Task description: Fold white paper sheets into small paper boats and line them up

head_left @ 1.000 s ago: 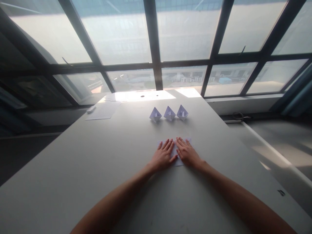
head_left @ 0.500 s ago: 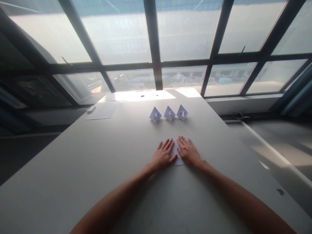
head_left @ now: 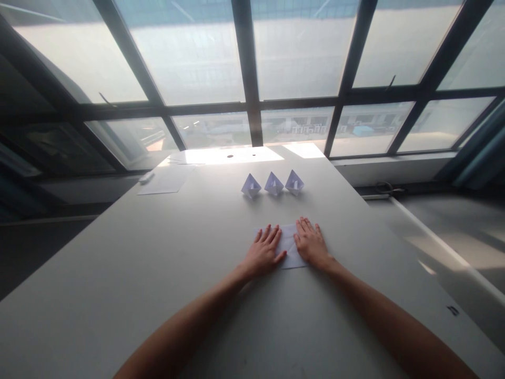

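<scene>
A white sheet of paper with faint crease lines lies flat on the table, partly covered by both hands. My left hand rests flat on its left side, fingers spread and thumb pointing toward the middle. On the right side, my right hand lies flat with its fingers stretched away from me, over the paper's right edge. Beyond the hands stand three folded paper boats in a row: the left paper boat, the middle paper boat and the right paper boat.
The white table reaches to the window wall. At its far left lie flat white sheets with a small white object at their edge. A small dark mark sits near the right edge. A cable is on the floor.
My right hand has slid to the right across the paper, baring more of its middle. My left hand has stayed in place.
</scene>
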`<action>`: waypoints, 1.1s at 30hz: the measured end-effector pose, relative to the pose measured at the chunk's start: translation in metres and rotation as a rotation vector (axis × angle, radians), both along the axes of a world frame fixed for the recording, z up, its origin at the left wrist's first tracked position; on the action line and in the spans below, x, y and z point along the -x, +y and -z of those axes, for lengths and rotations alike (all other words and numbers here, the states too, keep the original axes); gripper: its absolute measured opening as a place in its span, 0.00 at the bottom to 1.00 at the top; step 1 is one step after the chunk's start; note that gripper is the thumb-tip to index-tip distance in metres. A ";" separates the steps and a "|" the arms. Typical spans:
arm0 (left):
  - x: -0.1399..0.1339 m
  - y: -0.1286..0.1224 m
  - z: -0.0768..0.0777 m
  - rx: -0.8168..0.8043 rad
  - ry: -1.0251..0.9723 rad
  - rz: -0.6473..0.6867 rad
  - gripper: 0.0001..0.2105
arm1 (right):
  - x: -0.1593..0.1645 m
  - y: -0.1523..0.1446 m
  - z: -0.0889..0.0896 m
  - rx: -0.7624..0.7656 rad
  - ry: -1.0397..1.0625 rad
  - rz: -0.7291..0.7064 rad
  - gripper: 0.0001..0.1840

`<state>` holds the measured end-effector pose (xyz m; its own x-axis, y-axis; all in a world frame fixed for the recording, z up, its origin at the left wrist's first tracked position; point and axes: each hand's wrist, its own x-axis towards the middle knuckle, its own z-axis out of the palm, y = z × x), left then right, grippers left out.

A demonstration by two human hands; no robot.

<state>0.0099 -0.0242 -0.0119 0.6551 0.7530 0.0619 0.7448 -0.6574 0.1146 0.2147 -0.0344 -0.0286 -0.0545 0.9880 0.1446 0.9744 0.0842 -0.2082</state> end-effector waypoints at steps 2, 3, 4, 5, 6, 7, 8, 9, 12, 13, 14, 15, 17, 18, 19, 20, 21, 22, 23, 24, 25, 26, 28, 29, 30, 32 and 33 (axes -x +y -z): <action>0.000 0.000 -0.001 0.002 -0.006 -0.014 0.35 | -0.002 0.000 0.000 -0.011 0.007 0.054 0.32; 0.000 0.000 -0.001 0.004 -0.007 -0.020 0.35 | -0.002 -0.001 -0.001 -0.014 0.013 0.077 0.32; 0.000 0.000 -0.001 0.006 -0.008 -0.024 0.35 | -0.002 -0.001 -0.001 -0.014 0.021 0.095 0.33; 0.000 0.000 -0.001 0.008 -0.009 -0.027 0.35 | -0.003 -0.001 -0.001 -0.014 0.028 0.110 0.33; 0.000 0.000 -0.002 0.010 -0.008 -0.028 0.35 | -0.003 -0.001 -0.001 -0.014 0.034 0.123 0.33; 0.000 0.000 -0.002 0.012 -0.007 -0.030 0.35 | -0.003 -0.001 -0.002 -0.015 0.039 0.133 0.34; 0.001 0.000 -0.002 0.012 -0.006 -0.030 0.35 | -0.003 -0.001 -0.002 -0.017 0.044 0.141 0.34; 0.001 0.000 -0.002 0.012 -0.004 -0.030 0.35 | -0.003 -0.001 -0.002 -0.021 0.050 0.147 0.34; 0.001 -0.001 -0.003 0.010 -0.003 -0.026 0.35 | -0.006 0.000 -0.003 -0.049 0.081 0.157 0.33; 0.001 -0.001 -0.003 0.010 -0.004 -0.023 0.35 | -0.007 0.001 -0.003 -0.065 0.096 0.158 0.32; 0.001 -0.001 -0.003 0.011 -0.006 -0.021 0.35 | -0.008 0.001 -0.003 -0.083 0.115 0.159 0.32; 0.001 -0.001 -0.003 0.011 -0.007 -0.019 0.35 | -0.009 0.002 -0.003 -0.103 0.139 0.159 0.31; 0.001 -0.001 -0.003 0.012 -0.011 -0.018 0.34 | -0.011 0.003 -0.004 -0.145 0.208 0.141 0.30; 0.001 -0.001 -0.003 0.011 -0.013 -0.019 0.34 | -0.012 0.004 -0.005 -0.170 0.257 0.127 0.29; 0.001 -0.001 -0.003 0.010 -0.015 -0.020 0.34 | -0.012 0.004 -0.007 -0.199 0.316 0.116 0.29; 0.001 -0.001 -0.003 0.010 -0.016 -0.021 0.34 | -0.013 0.005 -0.009 -0.229 0.385 0.106 0.28; 0.001 -0.001 -0.003 0.013 -0.016 -0.021 0.34 | -0.013 0.005 -0.010 -0.258 0.463 0.101 0.28; 0.001 -0.001 -0.003 0.016 -0.014 -0.021 0.34 | -0.013 0.006 -0.012 -0.282 0.548 0.104 0.28; 0.001 -0.001 -0.004 0.020 -0.012 -0.022 0.35 | -0.014 0.007 -0.014 -0.299 0.637 0.113 0.27; 0.001 0.000 -0.004 0.024 -0.010 -0.023 0.35 | -0.015 0.008 -0.016 -0.307 0.727 0.127 0.27; 0.001 0.000 -0.004 0.028 -0.009 -0.023 0.35 | -0.016 0.009 -0.017 -0.306 0.816 0.145 0.27; 0.001 0.000 -0.004 0.030 -0.011 -0.024 0.35 | -0.017 0.010 -0.019 -0.292 0.901 0.165 0.27; 0.001 0.000 -0.003 0.035 -0.023 -0.023 0.35 | -0.020 0.011 -0.021 -0.212 1.060 0.196 0.27; 0.001 0.001 -0.002 0.040 -0.035 -0.022 0.34 | -0.021 0.012 -0.022 -0.151 1.135 0.193 0.27; 0.001 0.001 -0.001 0.048 -0.053 -0.022 0.34 | -0.022 0.011 -0.022 -0.092 1.207 0.179 0.28; 0.001 0.003 0.002 0.085 -0.121 -0.033 0.31 | -0.020 0.010 -0.024 -0.016 1.332 0.127 0.30; 0.002 0.004 0.002 0.115 -0.182 -0.055 0.30 | -0.018 0.008 -0.024 -0.014 1.381 0.101 0.30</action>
<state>0.0084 -0.0200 -0.0144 0.5984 0.7965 0.0867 0.7396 -0.5907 0.3227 0.2327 -0.0263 -0.0046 0.2105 0.9771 0.0315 -0.0169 0.0359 -0.9992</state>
